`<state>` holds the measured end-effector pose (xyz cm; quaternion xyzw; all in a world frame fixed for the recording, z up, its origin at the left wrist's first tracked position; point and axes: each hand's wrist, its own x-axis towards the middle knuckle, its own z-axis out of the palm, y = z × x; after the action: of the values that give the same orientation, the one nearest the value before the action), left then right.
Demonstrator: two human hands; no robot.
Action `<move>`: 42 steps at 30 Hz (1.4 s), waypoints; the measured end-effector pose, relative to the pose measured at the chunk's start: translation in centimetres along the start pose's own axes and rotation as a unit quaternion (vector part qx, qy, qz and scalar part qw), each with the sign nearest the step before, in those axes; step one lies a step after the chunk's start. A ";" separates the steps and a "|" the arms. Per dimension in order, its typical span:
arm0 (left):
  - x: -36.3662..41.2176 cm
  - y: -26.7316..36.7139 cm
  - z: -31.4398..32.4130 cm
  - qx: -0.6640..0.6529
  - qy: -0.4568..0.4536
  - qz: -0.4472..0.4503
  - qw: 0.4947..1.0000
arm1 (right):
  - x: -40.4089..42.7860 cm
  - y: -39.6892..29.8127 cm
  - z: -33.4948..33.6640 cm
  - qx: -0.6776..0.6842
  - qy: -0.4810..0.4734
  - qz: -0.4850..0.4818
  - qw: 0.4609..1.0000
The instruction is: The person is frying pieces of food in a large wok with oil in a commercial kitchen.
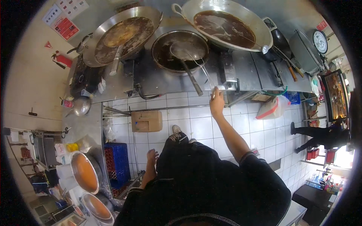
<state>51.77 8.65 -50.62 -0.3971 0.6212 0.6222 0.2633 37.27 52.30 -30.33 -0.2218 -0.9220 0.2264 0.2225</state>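
Observation:
My right hand [217, 102] is closed on the handle end of metal tongs [208, 74], whose far ends reach over the middle pan. That pan [158, 60] holds dark liquid, and a round strainer [183, 50] rests in it with its handle [192, 77] towards me. At the left, a large wok [93, 36] holds bubbling dark oil and a second strainer [120, 35] with pale material in or under it; which, I cannot tell. A larger two-handled wok [260, 24] of brown liquid stands at the right. My left hand [152, 155] hangs low beside my leg, fingers loosely apart, holding nothing visible.
A steel counter [82, 135] on the left bears bowls of orange liquid [84, 172] and a perforated ladle [82, 106]. Below are a cardboard box [147, 121] and a blue crate [121, 163]. Far right, another person [319, 135] stands near a lit display case [336, 94].

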 end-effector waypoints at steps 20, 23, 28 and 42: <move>-0.6 -14.4 -10.6 0.416 0.011 0.097 0.904 | 3.1 -2.1 -4.4 0.057 -0.038 -0.063 0.996; 0.9 -16.1 -12.2 0.529 -0.016 0.127 0.839 | 5.4 -4.2 -8.3 0.050 -0.071 -0.040 0.995; 3.0 -12.5 -10.6 0.463 -0.033 0.139 0.875 | 7.9 -6.1 -11.5 0.050 -0.138 -0.065 0.987; 10.9 9.1 -0.5 0.016 -0.067 -0.014 0.998 | 6.4 -5.2 -5.0 -0.061 -0.018 -0.071 0.995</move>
<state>38.41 5.54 -54.37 -0.3591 0.6063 0.6338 0.3190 33.11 53.01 -21.70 -0.1652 -0.9513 0.1575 0.2073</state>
